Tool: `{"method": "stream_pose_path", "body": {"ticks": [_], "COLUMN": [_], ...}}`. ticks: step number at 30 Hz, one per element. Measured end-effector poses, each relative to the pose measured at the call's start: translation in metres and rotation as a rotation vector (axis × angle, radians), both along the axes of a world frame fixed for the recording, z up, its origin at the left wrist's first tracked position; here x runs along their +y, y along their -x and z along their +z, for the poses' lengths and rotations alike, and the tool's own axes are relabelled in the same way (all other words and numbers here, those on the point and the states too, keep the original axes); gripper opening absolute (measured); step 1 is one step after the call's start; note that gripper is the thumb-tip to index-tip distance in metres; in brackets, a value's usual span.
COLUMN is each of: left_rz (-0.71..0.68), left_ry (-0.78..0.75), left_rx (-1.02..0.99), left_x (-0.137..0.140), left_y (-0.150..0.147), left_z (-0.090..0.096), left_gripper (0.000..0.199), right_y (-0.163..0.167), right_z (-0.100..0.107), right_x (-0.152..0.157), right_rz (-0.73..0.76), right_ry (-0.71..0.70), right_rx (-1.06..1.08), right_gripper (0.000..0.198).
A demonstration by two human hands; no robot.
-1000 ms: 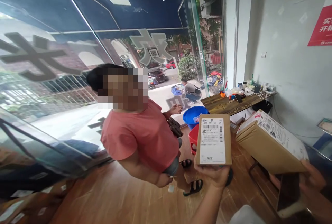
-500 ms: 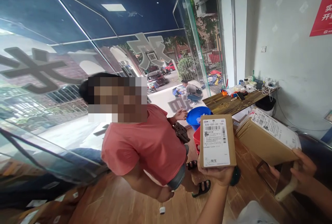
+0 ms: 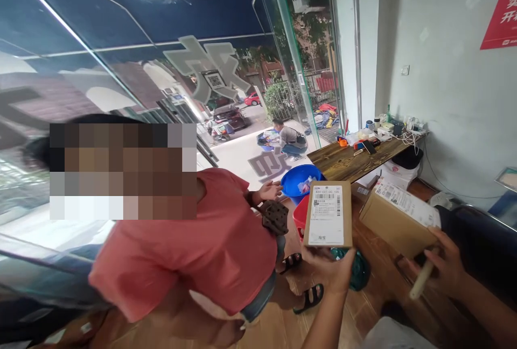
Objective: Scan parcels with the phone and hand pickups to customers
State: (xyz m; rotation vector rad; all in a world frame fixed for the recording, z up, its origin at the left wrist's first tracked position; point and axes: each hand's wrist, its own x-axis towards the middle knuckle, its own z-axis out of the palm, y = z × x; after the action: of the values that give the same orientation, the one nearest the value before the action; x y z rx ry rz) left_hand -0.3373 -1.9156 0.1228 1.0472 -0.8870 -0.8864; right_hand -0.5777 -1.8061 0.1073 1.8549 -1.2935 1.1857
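My left hand [image 3: 332,268] is closed on the lower end of a small cardboard box [image 3: 349,230], held upright. A white shipping label [image 3: 326,214] with barcodes and printed text covers most of the face toward me. My right hand [image 3: 446,257] grips the near end of a longer cardboard box [image 3: 388,222], tilted, with a white label [image 3: 407,203] on top. The same hand also holds a slim, pale-edged flat object [image 3: 423,280] beneath this box. It is seen nearly edge-on, so its kind is unclear. Parts of the fingers are hidden behind the boxes.
A person in a pink shirt [image 3: 202,246] stands close on the left. Behind the boxes are a blue bin [image 3: 293,185], a red container [image 3: 299,218] and a wooden desk [image 3: 343,163] with cables and small items. A green basket [image 3: 359,271] stands on the floor.
The person in pink appears nearer and farther left. Both boxes have shifted slightly left in view, still held. The flat object has turned, showing mostly its pale edge.
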Motion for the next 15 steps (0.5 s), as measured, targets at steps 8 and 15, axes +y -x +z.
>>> {"method": "stream_pose_path", "body": {"ticks": [8, 15], "left_rz": [0.082, 0.140], "left_ry": [-0.158, -0.276], "left_rx": [-0.412, -0.453], "left_x": [-0.084, -0.220], "left_y": [0.024, 0.080], "left_z": [-0.078, -0.129], "left_gripper": [0.108, 0.103], "right_y": [0.036, 0.093], "right_z": [-0.050, -0.111], "right_x": [-0.093, -0.258], "right_rz": [-0.023, 0.039], "right_ry": [-0.300, -0.574], "right_rx": [0.086, -0.136], "right_gripper": [0.061, 0.080]}}
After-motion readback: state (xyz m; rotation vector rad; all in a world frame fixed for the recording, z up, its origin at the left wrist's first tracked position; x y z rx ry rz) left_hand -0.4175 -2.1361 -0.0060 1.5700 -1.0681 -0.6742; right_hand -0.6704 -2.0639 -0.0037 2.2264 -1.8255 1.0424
